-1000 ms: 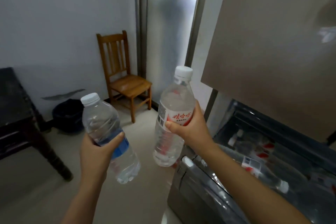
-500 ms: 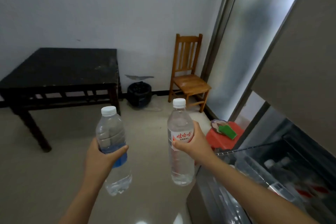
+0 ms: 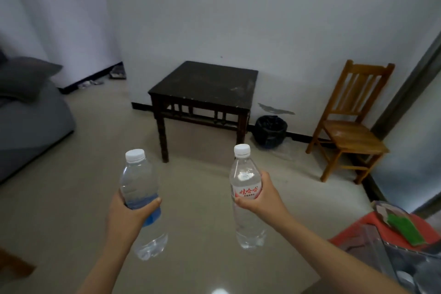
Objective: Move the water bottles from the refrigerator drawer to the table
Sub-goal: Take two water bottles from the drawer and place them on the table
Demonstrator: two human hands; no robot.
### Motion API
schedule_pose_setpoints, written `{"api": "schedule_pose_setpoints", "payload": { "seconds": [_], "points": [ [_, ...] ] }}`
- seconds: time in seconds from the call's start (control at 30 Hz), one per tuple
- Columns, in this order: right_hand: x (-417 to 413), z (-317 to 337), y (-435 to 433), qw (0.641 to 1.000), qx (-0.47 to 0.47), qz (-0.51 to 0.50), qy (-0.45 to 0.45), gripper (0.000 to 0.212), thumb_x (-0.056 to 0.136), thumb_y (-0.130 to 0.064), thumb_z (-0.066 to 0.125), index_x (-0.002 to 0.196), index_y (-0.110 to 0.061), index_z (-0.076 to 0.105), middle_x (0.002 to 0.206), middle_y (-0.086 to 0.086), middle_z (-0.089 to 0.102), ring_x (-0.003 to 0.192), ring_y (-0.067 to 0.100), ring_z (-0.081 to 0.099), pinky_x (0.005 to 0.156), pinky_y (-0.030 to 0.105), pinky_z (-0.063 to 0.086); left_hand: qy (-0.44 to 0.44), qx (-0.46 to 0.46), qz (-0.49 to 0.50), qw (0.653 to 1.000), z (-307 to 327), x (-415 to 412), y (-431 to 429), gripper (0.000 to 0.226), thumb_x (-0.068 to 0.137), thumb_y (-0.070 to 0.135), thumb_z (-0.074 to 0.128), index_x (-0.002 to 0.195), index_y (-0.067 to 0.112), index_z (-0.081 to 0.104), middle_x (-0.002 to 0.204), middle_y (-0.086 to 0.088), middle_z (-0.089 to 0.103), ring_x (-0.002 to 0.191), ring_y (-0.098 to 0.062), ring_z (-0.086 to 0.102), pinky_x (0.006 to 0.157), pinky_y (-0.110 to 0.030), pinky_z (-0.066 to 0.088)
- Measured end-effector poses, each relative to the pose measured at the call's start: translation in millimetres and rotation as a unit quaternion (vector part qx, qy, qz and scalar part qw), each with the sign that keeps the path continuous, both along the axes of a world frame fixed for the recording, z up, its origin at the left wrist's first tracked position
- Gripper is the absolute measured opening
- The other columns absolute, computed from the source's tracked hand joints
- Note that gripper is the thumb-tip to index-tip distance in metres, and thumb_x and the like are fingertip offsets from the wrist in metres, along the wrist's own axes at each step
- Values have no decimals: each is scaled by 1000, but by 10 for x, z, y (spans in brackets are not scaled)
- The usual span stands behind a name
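Clear glossy plastic bottles [image 3: 139, 188], scuffed dark wooden table [image 3: 205, 83], varnished wooden chair [image 3: 350, 131], shiny floor [image 3: 71, 198].

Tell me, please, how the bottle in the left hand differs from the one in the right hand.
The left bottle has a blue label; the right bottle has a white one with red writing. The left bottle looks broader and leans; the right bottle is slimmer and nearly upright. Both are clear with white caps.
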State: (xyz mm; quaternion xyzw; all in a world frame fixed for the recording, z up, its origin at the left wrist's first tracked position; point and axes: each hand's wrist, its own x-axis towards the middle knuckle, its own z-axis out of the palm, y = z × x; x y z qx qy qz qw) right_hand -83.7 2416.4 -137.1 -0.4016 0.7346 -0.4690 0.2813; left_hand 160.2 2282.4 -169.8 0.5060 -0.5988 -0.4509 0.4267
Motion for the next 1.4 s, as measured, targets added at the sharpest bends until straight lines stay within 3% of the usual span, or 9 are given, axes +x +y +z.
{"api": "schedule_pose_setpoints", "payload": {
  "seconds": [0.07,0.2,0.4,0.53,0.77,1.0,1.17,1.3,1.4],
  "points": [
    [154,1,-163,1000,-6,19,6,59,66,-15,79,102,-36,37,96,-9,58,85,5,61,62,14,50,-2,-5,32,999,21,234,-82,85,40,44,81,115,15,54,105,-4,63,94,-24,60,82,-41,50],
    [593,-15,-598,997,-17,67,24,64,65,-16,81,104,-42,36,100,-11,58,89,4,61,63,12,49,0,-17,95,995,21,813,-317,71,53,16,88,114,16,52,107,-7,61,95,-27,59,82,-40,48],
    [1328,-33,-1327,991,-11,125,37,71,65,-18,81,115,-36,34,98,-11,58,88,4,61,68,16,50,6,-22,152,988,69,1654,-784,61,62,2,81,115,9,52,101,-7,57,90,-25,55,78,-36,44],
    [1756,-60,-1839,988,-13,149,41,69,64,-16,82,111,-37,35,96,-11,58,88,1,62,76,24,54,-1,-20,196,980,88,2205,-1164,62,62,2,80,117,3,51,100,-9,56,90,-25,53,79,-38,44],
    [2366,-44,-2628,981,-25,189,24,69,66,-9,80,115,-30,37,99,-11,55,87,-6,60,67,15,51,-13,-18,207,978,-52,2966,-1863,61,63,6,80,117,5,51,105,-15,61,95,-33,59,82,-44,48],
    [2444,-110,-3123,980,-16,197,27,68,67,-5,79,118,-24,37,100,-8,52,86,-11,57,65,11,49,-33,-8,190,981,-64,2953,-2370,70,61,10,81,122,7,48,109,-9,58,97,-28,56,85,-42,47],
    [2295,-150,-3648,979,-16,200,41,64,67,-7,79,104,-37,37,100,-11,54,84,-11,57,64,9,48,-25,3,174,984,-89,2678,-2753,74,58,13,83,122,13,46,107,-2,56,96,-23,55,86,-41,48],
    [2202,-148,-4277,975,-30,216,43,66,68,-10,79,115,-27,36,102,-12,52,87,2,59,66,11,49,-21,-12,184,983,-51,2468,-3161,69,60,11,83,118,18,47,100,1,56,91,-20,55,79,-32,45],
    [2178,-172,-4768,970,-37,234,46,67,65,-13,80,112,-32,36,102,-10,53,90,7,60,71,19,51,-18,-6,204,979,8,2346,-3500,63,59,8,83,111,18,48,92,5,58,87,-20,57,76,-32,45]
  ]
}}
